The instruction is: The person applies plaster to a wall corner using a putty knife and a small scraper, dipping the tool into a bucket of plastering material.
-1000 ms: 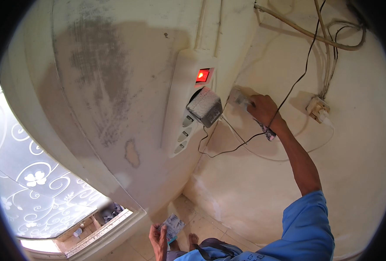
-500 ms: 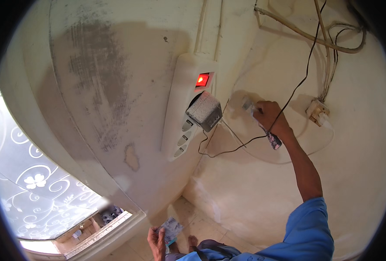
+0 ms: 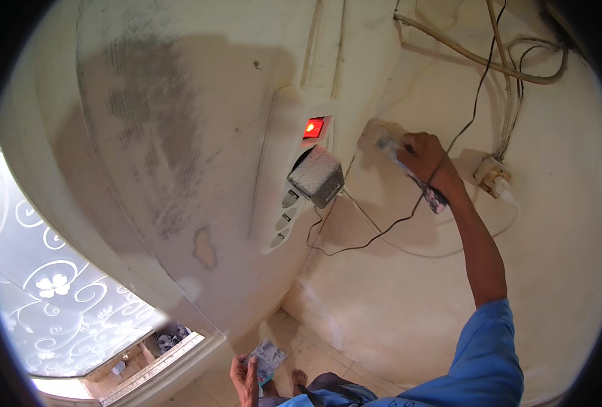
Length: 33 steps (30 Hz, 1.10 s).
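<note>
My right hand [image 3: 426, 157] reaches up to the pale right-hand wall, fingers closed round a flat-ended hand tool. That tool's handle [image 3: 437, 199] is dark with pinkish speckles and sticks out below my palm. Its blurred greyish end [image 3: 384, 143] is at the wall near the corner; whether it is a scraper or a brush I cannot make out. Low in the view, my left hand [image 3: 245, 377] pinches a flat grey-and-white mottled sheet [image 3: 267, 359]. Something turquoise shows under the sheet's edge.
A white power strip [image 3: 271, 203] with a lit red switch [image 3: 313, 127] and dusty grey adapter [image 3: 316, 176] is on the left wall. A black cable [image 3: 465, 129] crosses my right wrist. A wall socket [image 3: 492, 178] holds a white plug. A patterned window [image 3: 57, 285] is at far left.
My right hand has moved slightly up with the tool, its end shifting up along the wall. My left hand and the sheet have hardly moved.
</note>
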Tool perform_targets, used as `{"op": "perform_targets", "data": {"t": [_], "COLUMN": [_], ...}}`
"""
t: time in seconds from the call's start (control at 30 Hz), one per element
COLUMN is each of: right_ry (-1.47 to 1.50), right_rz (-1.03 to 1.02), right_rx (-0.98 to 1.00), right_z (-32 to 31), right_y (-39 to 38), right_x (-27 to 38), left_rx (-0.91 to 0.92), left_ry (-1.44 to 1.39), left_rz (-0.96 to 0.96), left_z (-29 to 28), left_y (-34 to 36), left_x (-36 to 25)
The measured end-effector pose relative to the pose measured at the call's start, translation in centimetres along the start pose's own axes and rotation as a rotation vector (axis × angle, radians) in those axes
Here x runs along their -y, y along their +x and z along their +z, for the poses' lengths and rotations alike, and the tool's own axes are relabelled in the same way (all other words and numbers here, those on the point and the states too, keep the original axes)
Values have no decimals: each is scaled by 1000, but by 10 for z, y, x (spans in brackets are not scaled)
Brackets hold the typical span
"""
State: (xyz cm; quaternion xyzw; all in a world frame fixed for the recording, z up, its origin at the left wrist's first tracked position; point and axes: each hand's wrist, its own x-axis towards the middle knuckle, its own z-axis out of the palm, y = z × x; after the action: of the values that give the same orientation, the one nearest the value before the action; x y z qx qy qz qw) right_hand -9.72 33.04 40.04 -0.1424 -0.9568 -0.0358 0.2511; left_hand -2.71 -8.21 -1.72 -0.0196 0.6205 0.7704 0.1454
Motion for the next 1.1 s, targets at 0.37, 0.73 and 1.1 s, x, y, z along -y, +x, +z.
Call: {"op": "perform_targets", "data": {"t": [0.37,0.73,1.1], "right_ry": [63,59,-22], "right_rz": [17,53,57], "right_rx": [19,-17,5], "right_z": [-20,-41,-53], "right_y": [2,13,26], "right_x": [-5,1,-6], "left_rx": [-4,-9,12], "left_ry": [2,7,-31], "left_rz": [28,18,17], "left_z": [-2,-8,-6], "left_y": [3,5,8], "left_x": [2,7,7]}}
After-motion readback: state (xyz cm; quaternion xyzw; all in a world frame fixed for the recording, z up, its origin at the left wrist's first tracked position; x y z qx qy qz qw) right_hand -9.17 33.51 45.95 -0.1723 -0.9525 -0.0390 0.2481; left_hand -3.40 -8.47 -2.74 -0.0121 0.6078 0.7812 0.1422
